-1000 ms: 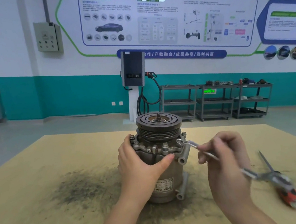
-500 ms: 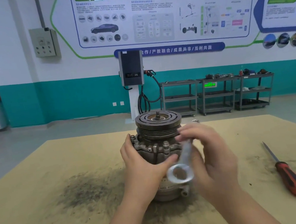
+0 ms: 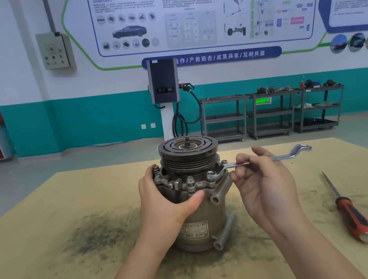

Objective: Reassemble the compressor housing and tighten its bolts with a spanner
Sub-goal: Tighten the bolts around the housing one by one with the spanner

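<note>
right hand now pinches spanner swung rightward on bolt; left hand still grips compressor.

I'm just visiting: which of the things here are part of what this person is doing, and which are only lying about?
In use:
- compressor, upright on the table, held steady by the left hand
- spanner, ring end on a bolt at the housing rim, held by the right hand

Lying about:
- red-handled screwdriver, untouched on the table
- trolleys by the far wall
</note>
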